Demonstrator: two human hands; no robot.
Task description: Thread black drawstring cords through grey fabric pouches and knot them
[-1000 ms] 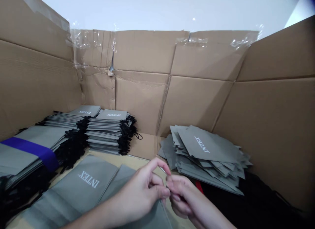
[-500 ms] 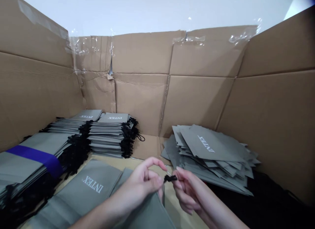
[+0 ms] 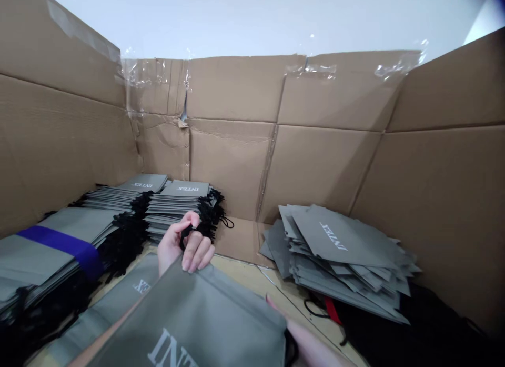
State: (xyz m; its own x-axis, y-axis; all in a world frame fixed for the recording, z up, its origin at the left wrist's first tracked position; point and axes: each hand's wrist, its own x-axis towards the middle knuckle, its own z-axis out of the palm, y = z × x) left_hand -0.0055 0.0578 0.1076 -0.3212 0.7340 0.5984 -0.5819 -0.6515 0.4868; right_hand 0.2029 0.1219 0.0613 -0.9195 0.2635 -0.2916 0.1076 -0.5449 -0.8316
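Observation:
In my left hand [image 3: 189, 246], raised at the middle left, a black cord is pinched between closed fingers. That hand is at the upper edge of a grey drawstring bag [image 3: 221, 314] with white lettering, which hangs tilted in front of my left forearm. My right hand [image 3: 302, 335] is at the bag's right edge, its fingers mostly hidden behind the fabric and one fingertip showing. Some black cord shows beside it. Another grey bag [image 3: 130, 290] lies flat behind the held one, partly covered.
Neat stacks of grey corded bags [image 3: 183, 188] stand at the left, and a nearer stack carries a purple band [image 3: 63, 246]. A loose pile of grey bags [image 3: 339, 240] lies at the right beside black cords [image 3: 426, 325]. Tall cardboard walls [image 3: 327, 161] surround everything.
My left hand has moved up and left with the cord. My right hand has left the cord and moved down to the bag's right edge. The bag has turned, its lettering now facing me.

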